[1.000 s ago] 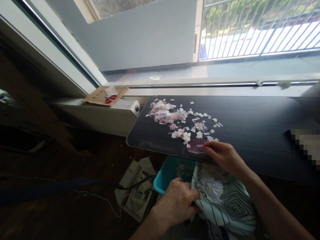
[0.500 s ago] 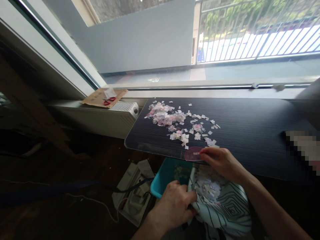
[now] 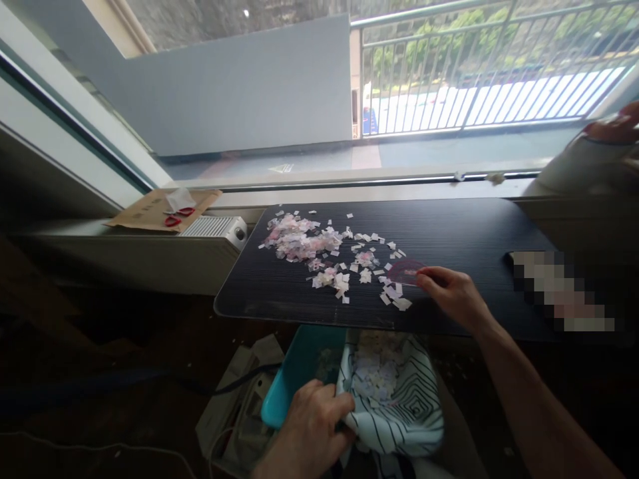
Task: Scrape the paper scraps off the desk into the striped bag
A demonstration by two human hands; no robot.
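Observation:
My right hand (image 3: 456,293) pinches a thin, see-through pink plastic piece with a rounded edge (image 3: 399,271), held over the dark tabletop (image 3: 464,233). Just left of it lie small loose paper scraps (image 3: 392,291), and a larger pile of white and pinkish paper scraps (image 3: 299,239) spreads across the table's left side. Below the front edge, my left hand (image 3: 317,419) is closed on the rim of a pale cloth bag with black line patterns (image 3: 417,426). Many scraps lie inside the bag. A turquoise bin (image 3: 292,372) stands beside the bag, with a few scraps in it.
Red-handled scissors (image 3: 174,218) rest on a brown paper envelope (image 3: 144,211) on the ledge, next to a white radiator (image 3: 219,229). A blurred-out flat object (image 3: 559,293) lies at the table's right. Another person's hand (image 3: 619,126) shows at the right edge.
My right hand has moved the pink plastic piece from the table's front edge back over the tabletop, near the scattered scraps. The left hand keeps hold of the bag. The view has shifted right.

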